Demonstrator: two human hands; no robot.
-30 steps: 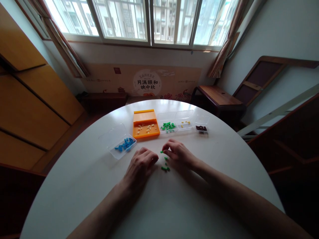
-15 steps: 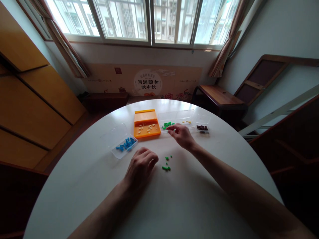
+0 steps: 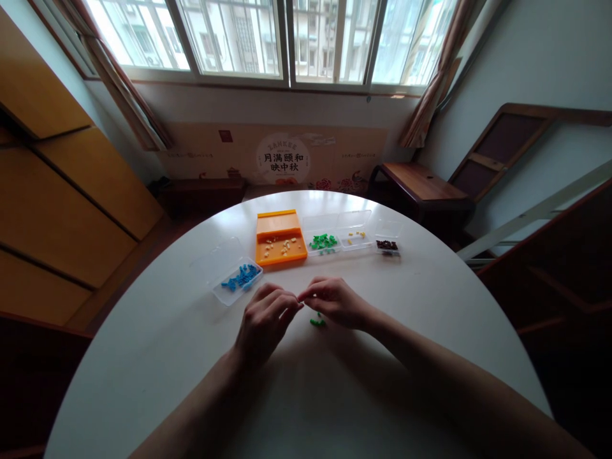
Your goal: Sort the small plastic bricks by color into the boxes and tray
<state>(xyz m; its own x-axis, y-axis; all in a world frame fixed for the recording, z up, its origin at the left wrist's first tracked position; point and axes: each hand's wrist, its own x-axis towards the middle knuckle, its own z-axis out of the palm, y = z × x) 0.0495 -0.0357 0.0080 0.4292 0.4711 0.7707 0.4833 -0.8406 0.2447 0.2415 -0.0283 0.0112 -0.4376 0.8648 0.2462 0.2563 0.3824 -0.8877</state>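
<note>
both hands meet over loose green pieces (image 3: 317, 320); right hand (image 3: 335, 301) pinches narrow, left hand (image 3: 262, 322) curled, contents unclear: lift pieces singly.

Five boxes (image 3: 281, 241) stand in a row behind loose pieces (image 3: 316, 321) on the table (image 3: 335, 395).

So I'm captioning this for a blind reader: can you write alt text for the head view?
Two bare hands meet fingertip to fingertip over a round white table, the left hand and right hand just above a few loose green pieces. Beyond them sit an orange tray and clear boxes of blue pieces, green pieces and dark pieces, below a wide window.
</note>
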